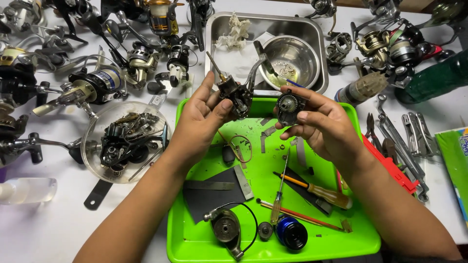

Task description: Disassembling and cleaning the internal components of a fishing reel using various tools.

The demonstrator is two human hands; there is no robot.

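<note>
Reel body (236, 95), dark and stripped, with a bent metal arm rising toward 1 o'clock, is held above the far edge of the green tray (195, 243) by the left hand (200, 119), thumb and fingers pinched on its lower part; a round side plate (288, 108) with a gear showing in it is pinched by the right hand (324, 124) just beside the body at 3 o'clock, the two parts apart.

On the white table (48, 234) the tray is set at the centre; a steel pan (219, 29) with a steel bowl (292, 61) inside is seen at 12 o'clock; many fishing reels (97, 85) are spread from 9 to 11 o'clock; a clear bowl of dark parts (124, 141) lies at 9 o'clock; wrenches and pliers (404, 141) lie at 3 o'clock.

In the tray, dark sheets (209, 197), a wooden-handled screwdriver (319, 192), a blue spool (291, 233) and a grey cover plate (226, 228) are seen.
</note>
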